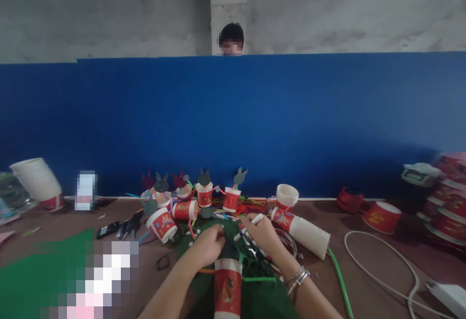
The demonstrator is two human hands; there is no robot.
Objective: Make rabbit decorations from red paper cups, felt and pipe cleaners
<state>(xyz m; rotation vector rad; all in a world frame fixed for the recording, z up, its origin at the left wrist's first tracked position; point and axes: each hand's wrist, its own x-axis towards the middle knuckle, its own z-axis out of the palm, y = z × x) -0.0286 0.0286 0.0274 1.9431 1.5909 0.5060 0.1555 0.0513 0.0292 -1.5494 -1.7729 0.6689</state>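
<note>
A red paper cup with a white rim stands at the bottom middle, between my forearms. An orange strip sticks out on its left side and a green strip on its right. Just behind its rim is a dark paper shape. My left hand is closed beside this shape, fingertips curled; whatever they pinch is too small to make out. A white marker slants through the closed fingers of my right hand, which wears a silver bracelet at the wrist. Scissors lie beneath the right hand.
Behind my hands stand several red cups with paper animal heads. A cup stack lies to the right, near a looped white cable. Green paper lies left. A blue partition closes the back; a person's head shows above it.
</note>
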